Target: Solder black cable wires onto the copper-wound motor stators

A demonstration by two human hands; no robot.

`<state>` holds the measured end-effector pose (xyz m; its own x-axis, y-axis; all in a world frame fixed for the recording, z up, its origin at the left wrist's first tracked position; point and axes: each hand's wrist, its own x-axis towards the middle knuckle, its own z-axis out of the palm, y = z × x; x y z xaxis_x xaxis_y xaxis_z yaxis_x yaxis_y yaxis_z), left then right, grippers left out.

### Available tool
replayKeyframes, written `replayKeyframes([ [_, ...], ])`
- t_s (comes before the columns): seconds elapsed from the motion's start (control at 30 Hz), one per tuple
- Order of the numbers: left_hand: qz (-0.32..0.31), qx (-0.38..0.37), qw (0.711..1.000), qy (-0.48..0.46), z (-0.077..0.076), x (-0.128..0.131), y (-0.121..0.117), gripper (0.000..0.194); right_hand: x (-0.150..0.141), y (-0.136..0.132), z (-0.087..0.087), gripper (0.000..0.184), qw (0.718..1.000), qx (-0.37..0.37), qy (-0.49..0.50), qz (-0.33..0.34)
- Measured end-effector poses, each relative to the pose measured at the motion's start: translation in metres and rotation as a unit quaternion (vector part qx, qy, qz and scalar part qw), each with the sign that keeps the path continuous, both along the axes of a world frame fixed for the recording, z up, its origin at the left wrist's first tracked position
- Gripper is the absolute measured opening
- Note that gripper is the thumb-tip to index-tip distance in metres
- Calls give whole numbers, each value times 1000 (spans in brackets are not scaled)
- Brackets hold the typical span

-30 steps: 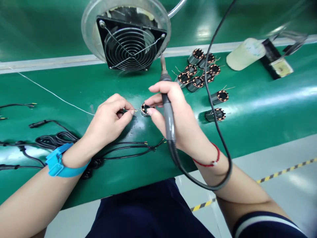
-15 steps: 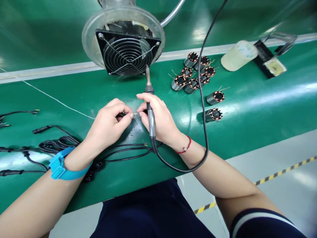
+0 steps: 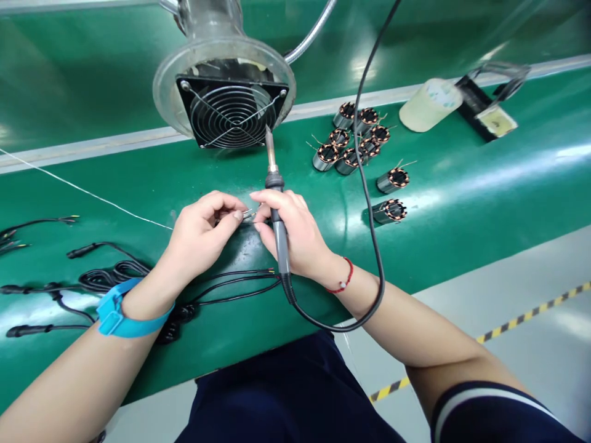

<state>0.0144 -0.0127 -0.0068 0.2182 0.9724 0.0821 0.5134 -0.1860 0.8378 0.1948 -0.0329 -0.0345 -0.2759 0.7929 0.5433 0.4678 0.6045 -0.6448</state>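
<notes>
My right hand (image 3: 302, 237) is closed around a soldering iron (image 3: 281, 243), its metal tip pointing up and away toward the fan. That hand's thumb and fingertips also come together beside some thin wire ends (image 3: 248, 215); whether they grip a wire is too small to tell. Close by on the left, my left hand (image 3: 198, 227) pinches the thin wire ends between thumb and fingers. A thin pale wire (image 3: 101, 197) runs from the left edge to behind my left hand. Black cables (image 3: 235, 279) with bare coloured ends lie under my wrists.
A fan with a wire guard (image 3: 235, 120) hangs ahead. Several copper-wound motor stators (image 3: 348, 161) stand to the right, near a pale cylinder (image 3: 429, 106) and a black stand with a sponge (image 3: 496, 123). The iron's cord (image 3: 369, 215) loops over my right forearm. Coiled cables (image 3: 111, 277) lie left.
The view has shifted slightly. My fingertips have parted a little, and the wire ends between them show more clearly. The soldering iron stays in my right hand.
</notes>
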Motion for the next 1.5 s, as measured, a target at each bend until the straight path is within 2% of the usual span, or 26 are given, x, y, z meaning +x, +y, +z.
replayKeyframes([
  [0.1, -5, 17, 1000, -14, -1, -1, -1, 6, 0, 1, -1, 42, 999, -16, 29, 9],
  [0.33, -108, 113, 987, 35, 3, -3, -3, 9, 2, 5, -6, 49, 985, -102, 128, 53],
  [0.53, -141, 179, 967, 113, 4, -2, -6, 11, 5, 5, -4, 48, 990, -91, 99, 53],
  [0.77, -112, 138, 970, 166, 5, 2, -7, 10, 18, 8, 5, 51, 996, -85, 6, 17],
  [0.87, -99, 113, 975, 163, 5, 3, -6, 10, 23, 10, 5, 51, 997, -70, -33, 27],
  [1.1, -84, 97, 981, 144, 4, 2, -6, 9, 13, 11, -4, 42, 996, -58, -60, 41],
  [1.23, -84, 96, 982, 137, 3, 2, -6, 9, 13, 12, 1, 36, 992, -50, -108, 45],
  [1.37, -88, 95, 982, 136, 3, 3, -6, 8, 27, 2, 18, 40, 996, -40, -70, 37],
  [1.5, -87, 81, 982, 147, 4, 3, -7, 9, 37, -22, 27, 40, 998, -49, 20, -25],
])
